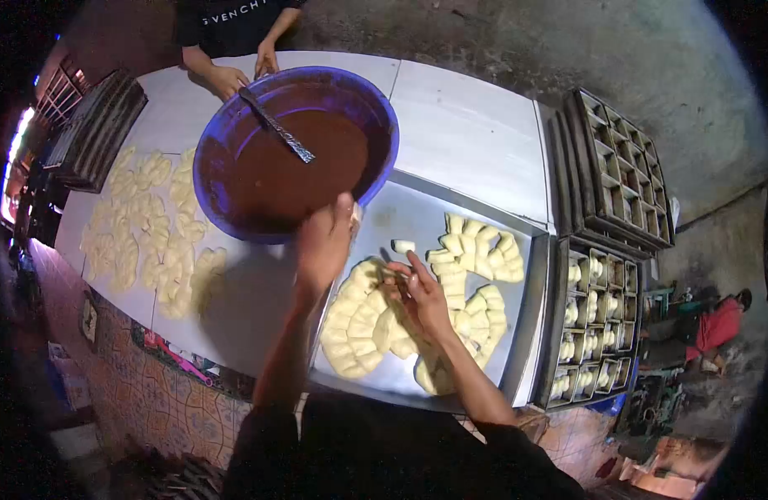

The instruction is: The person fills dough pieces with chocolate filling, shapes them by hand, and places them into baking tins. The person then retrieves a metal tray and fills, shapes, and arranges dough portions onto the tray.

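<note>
My left hand (324, 250) is smeared by motion at the near rim of a large blue basin (382, 125); its grip cannot be made out. Brown, smooth-looking filling (309, 179) lies in the basin, with a coated long-handled utensil (276, 125) leaning over the rim. Above the metal tray (392, 196), my right hand (421, 298) has its fingers apart. Just beyond its fingertips is a small pale dough piece (403, 247); whether they touch is unclear. Rows of cut dough (355, 329) curve across the tray, partly hidden by my right hand and forearm.
More dough pieces (155, 225) cover the table's left side. Stacked empty moulds (621, 158) and a dough-filled mould rack (588, 325) stand at right; dark trays (101, 129) are stacked far left. Across the table, another person's hands (230, 81) are at the basin. Someone in red (717, 325) is farther right.
</note>
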Tool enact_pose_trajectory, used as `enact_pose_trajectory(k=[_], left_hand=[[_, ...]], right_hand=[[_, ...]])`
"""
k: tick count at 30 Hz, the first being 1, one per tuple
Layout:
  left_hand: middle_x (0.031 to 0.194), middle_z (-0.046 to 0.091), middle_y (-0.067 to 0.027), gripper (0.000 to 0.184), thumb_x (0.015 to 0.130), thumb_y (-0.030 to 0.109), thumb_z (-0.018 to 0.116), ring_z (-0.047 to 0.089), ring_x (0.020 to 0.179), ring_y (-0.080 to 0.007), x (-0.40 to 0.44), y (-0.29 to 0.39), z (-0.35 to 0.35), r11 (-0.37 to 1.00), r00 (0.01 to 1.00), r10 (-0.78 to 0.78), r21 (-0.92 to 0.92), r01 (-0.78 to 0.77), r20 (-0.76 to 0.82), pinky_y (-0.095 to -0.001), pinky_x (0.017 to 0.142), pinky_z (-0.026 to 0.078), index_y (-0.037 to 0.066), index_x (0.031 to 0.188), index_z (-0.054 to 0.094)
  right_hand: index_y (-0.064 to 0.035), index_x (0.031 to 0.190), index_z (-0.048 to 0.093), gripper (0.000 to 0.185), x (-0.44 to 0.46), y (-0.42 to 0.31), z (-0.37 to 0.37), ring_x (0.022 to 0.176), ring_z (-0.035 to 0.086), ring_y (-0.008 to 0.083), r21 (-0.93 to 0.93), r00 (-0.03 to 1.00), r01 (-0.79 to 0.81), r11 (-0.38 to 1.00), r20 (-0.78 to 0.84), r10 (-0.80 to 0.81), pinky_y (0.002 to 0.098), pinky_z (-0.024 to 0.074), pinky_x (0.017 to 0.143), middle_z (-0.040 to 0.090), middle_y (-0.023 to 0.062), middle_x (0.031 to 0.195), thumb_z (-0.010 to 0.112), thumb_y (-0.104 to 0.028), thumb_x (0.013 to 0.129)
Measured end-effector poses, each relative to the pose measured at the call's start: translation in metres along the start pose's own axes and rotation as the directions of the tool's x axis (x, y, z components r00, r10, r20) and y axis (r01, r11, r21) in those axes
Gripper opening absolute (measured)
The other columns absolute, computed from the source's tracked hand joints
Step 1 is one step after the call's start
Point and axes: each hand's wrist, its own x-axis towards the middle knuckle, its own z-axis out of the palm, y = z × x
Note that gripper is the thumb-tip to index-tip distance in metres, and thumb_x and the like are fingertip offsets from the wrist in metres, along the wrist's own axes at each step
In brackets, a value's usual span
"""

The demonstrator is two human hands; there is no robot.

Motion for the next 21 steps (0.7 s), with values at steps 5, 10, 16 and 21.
enact_pose_trajectory(k=[5,10,16,21], left_hand=[[0.108,0.065,-0.0092,0.038,0.093,0.022,0.059,0.057,0.093,-0.0102,-0.08,-0.037,0.026,0.747,0.93,-0.045,-0.606,0.273,0.363,-0.0221,0.084,0.045,-0.001,0.123,0.06],[0.116,0.064,-0.0159,0.042,0.084,-0.005,0.059,0.061,0.098,-0.0132,-0.128,-0.043,0.052,0.969,0.987,0.153,-0.188,-0.159,-0.046,-0.0258,0.08,0.049,-0.002,0.125,0.057],[0.1,0.07,-0.0131,0.027,0.084,-0.008,0.057,0.065,0.086,-0.0132,-0.145,-0.045,0.047,0.954,0.99,0.089,-0.295,-0.053,0.112,-0.0249,0.077,0.051,-0.004,0.109,0.067],[0.101,0.065,-0.0144,0.032,0.083,-0.01,0.057,0.066,0.085,-0.0188,-0.146,-0.057,0.043,0.527,0.878,-0.181,-0.711,0.467,0.443,-0.0272,0.076,0.054,-0.01,0.115,0.058]], right_hand=[[0.0039,0.105,0.061,0.024,-0.011,-0.002,0.014,0.067,0.057,0.009,0.175,0.994,-0.1,0.98,-0.031,0.107,0.021,0.0467,0.059,0.063,0.004,0.081,0.056,-0.018,0.096],[0.002,0.11,0.062,0.025,-0.039,0.001,0.018,0.067,0.053,0.0058,-0.356,0.986,-0.007,0.935,-0.16,-0.054,0.0209,0.0446,0.061,0.062,0.0012,0.08,0.057,-0.018,0.095],[0.0027,0.109,0.066,0.027,-0.061,-0.032,0.018,0.07,0.051,0.006,-0.736,0.968,0.18,0.652,0.014,-0.252,0.0196,0.0415,0.063,0.061,0.0016,0.086,0.069,-0.004,0.083],[-0.0042,0.096,0.071,0.027,-0.08,-0.032,-0.002,0.079,0.057,0.0176,-0.747,0.868,0.494,0.446,0.392,-0.305,0.0288,0.0461,0.072,0.057,0.0063,0.089,0.076,-0.001,0.071]])
